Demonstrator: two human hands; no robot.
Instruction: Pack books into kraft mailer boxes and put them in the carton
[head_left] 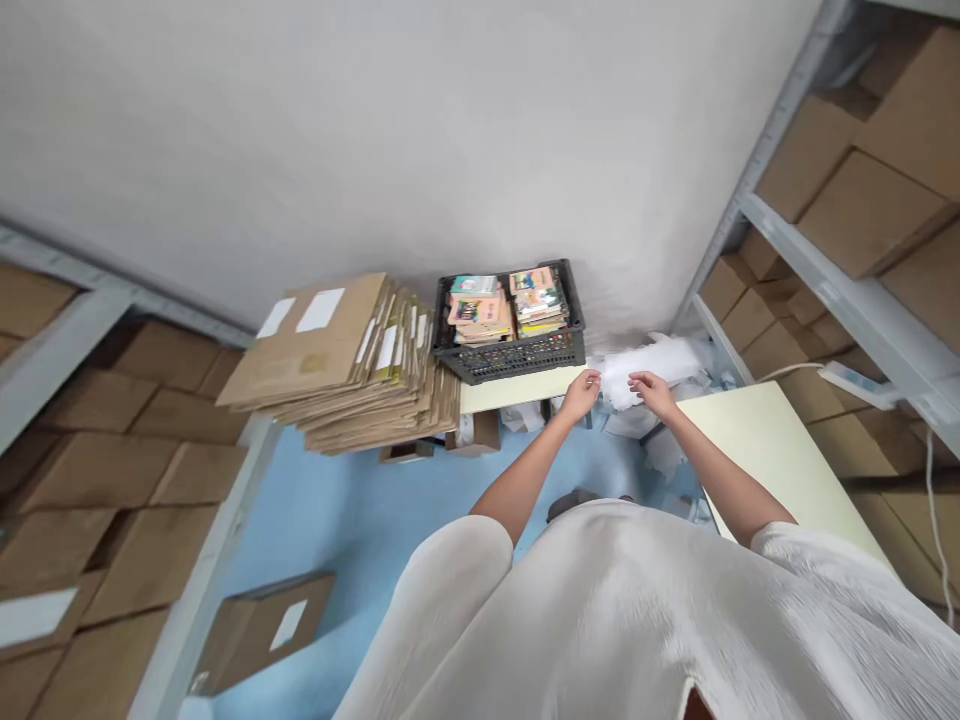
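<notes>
At the left we see the shelving (67, 362), loaded with cartons (105, 470). To its right, a floor carton (262, 625) with a white label sits below. We find a stack of flattened cardboard (322, 340) over the left end of the narrow desk (491, 397), overhanging its near edge. Next along is a black crate (517, 357), long axis parallel to the desk's near edge, holding two piles of books (477, 312).

Our left hand (580, 396) is at the right end of this desk. Its forearm runs forward and to the right; the fingers are bent, with their tips drawn close together at the left end of the white sheet (667, 360). We locate this sheet beyond the narrow desk's right end and the far left corner of the side table (765, 440). Its long axis runs left to right, the right end pointing slightly away from us toward the wall.

Our right hand (655, 393) is at the sheet's near edge. Its forearm slants forward and to the left, fingers half curled and pointing left toward the other hand. We cannot tell whether either hand grips the sheet. At far right, a power strip (859, 385) is beside the right-hand rack (862, 305).
</notes>
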